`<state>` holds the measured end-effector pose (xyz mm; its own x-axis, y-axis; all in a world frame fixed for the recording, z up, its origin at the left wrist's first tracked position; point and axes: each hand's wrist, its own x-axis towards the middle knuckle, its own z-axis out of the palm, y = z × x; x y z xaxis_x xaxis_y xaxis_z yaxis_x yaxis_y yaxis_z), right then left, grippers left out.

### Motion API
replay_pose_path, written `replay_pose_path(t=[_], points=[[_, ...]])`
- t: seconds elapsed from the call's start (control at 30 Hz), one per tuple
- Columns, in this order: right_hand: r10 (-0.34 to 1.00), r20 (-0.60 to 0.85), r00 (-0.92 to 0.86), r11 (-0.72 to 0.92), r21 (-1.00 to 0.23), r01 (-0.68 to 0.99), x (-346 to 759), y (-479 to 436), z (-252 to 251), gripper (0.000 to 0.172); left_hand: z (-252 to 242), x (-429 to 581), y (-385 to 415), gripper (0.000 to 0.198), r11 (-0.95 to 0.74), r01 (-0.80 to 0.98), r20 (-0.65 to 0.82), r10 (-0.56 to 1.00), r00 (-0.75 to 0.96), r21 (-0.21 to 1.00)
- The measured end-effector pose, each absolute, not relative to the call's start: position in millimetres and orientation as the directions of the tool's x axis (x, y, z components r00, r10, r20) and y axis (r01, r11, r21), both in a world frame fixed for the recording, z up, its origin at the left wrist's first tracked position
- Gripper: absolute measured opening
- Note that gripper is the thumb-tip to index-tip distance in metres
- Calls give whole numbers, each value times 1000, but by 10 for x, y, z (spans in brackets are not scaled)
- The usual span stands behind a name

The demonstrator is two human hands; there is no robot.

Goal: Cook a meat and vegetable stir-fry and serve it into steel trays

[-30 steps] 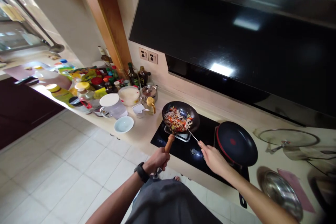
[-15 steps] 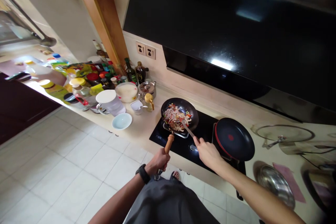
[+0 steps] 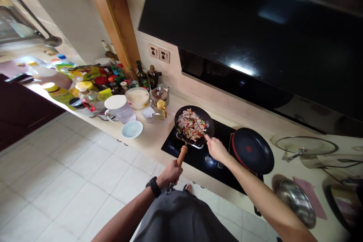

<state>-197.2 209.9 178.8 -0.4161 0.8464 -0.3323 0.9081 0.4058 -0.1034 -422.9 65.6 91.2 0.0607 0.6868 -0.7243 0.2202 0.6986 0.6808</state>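
My left hand [image 3: 170, 174], with a black watch on the wrist, grips the wooden handle [image 3: 181, 155] of a black wok [image 3: 206, 121]. The wok sits over the front burner grate of a black glass gas hob [image 3: 224, 132]. Inside it lies a stir-fry [image 3: 189, 127] of pale strips with red and green vegetable pieces. My right hand [image 3: 217, 149] holds a thin metal spatula [image 3: 200, 125], its blade in the food. A black frying pan [image 3: 252, 150] with a red rim stands just right of my right hand.
Behind the wok stand a white jug [image 3: 119, 109], a pale blue bowl [image 3: 132, 129], a lidded steel pot [image 3: 160, 95] and crowded bottles and jars [image 3: 113, 79]. A glass lid [image 3: 306, 145] and a steel bowl [image 3: 296, 203] lie on the counter to the right. A black range hood [image 3: 241, 34] hangs above.
My right hand has moved up and left, toward the wok, pushing the spatula further into the food. The stir-fry has shifted in the wok. My left hand still holds the handle.
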Motion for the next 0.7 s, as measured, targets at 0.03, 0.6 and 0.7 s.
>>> replay_pose_path(t=[0.03, 0.6, 0.7], points=[[836, -360, -415, 420, -67, 905, -1993, 2009, 1805, 52, 920, -4227, 659, 20, 701, 226, -727, 684, 57, 677], [895, -217, -389, 285, -391, 875, -1437, 2004, 1734, 48, 910, -4295, 663, 23, 688, 220, -713, 698, 57, 691], [937, -198, -288, 113, -607, 786, -978, 2348, 1683, 50, 932, -4350, 685, 24, 689, 232, -718, 693, 69, 687]])
